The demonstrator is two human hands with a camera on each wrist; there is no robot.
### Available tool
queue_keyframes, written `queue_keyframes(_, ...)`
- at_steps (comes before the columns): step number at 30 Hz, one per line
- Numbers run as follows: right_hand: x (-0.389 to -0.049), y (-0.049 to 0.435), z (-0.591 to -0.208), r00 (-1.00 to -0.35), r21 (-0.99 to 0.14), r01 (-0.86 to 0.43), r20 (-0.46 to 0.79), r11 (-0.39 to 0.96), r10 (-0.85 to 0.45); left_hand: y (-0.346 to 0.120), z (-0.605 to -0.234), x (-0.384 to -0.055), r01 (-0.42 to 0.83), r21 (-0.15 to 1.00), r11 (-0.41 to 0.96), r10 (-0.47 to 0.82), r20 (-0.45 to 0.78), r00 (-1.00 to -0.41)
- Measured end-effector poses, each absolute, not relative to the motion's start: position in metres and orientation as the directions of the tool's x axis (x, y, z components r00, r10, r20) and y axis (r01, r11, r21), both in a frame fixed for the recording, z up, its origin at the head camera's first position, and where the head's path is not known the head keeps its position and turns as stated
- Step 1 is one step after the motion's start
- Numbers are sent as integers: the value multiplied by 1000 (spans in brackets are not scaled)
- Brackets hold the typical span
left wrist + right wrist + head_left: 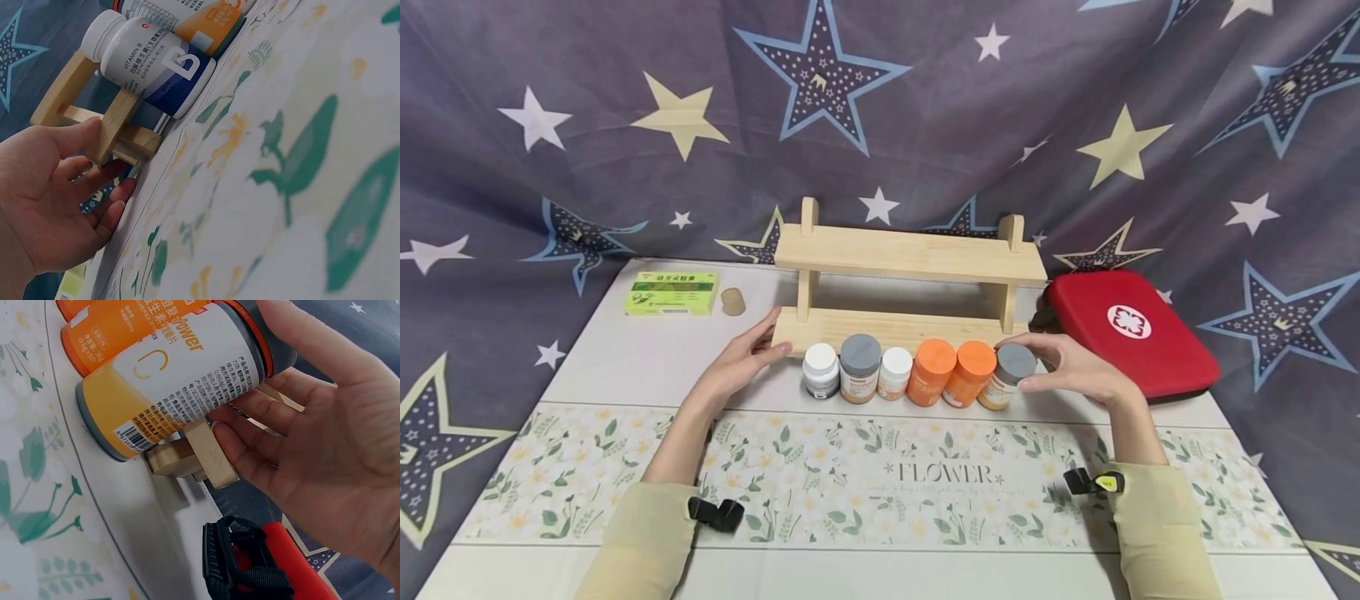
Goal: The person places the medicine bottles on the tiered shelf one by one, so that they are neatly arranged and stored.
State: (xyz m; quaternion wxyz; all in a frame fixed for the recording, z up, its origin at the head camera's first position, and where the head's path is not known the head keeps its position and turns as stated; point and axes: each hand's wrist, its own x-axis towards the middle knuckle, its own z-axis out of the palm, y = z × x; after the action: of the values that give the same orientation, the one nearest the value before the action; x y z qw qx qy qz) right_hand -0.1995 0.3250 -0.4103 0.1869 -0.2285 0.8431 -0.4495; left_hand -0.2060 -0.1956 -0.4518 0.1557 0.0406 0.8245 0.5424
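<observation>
A two-tier wooden shelf (910,255) stands at the back of the table. At the left end of its lower board, my left hand (739,360) grips the wood, thumb on top and fingers reaching below. My right hand (1078,367) holds the grey-lidded vitamin C bottle (178,381) by its lid, thumb in front and fingers behind, near the shelf's right end. This bottle ends a row along the shelf's front: a white vitamin B bottle (153,65), another grey-lidded bottle (859,385), a small white-lidded bottle (893,383) and two orange bottles (929,385).
A red zip case (1150,342) with a white emblem lies right of the shelf, its black handle (244,569) facing the shelf. On the left are a green-yellow medicine box (672,293) and a small brown cork-like piece (733,302). A flowered cloth strip (820,492) crosses the table in front.
</observation>
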Motion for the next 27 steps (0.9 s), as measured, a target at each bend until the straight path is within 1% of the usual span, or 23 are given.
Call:
queue_keyframes(15,-199,324,-409,-837,-834,-237,-84,497,-540,-196,-453,-208,-107,910,401,244,-219,-945)
queue_keyframes(27,-195,325,-408,-865,-882,-194,-53,431,-498,-194,-449,-207,-109,902,418,245,-227,-942)
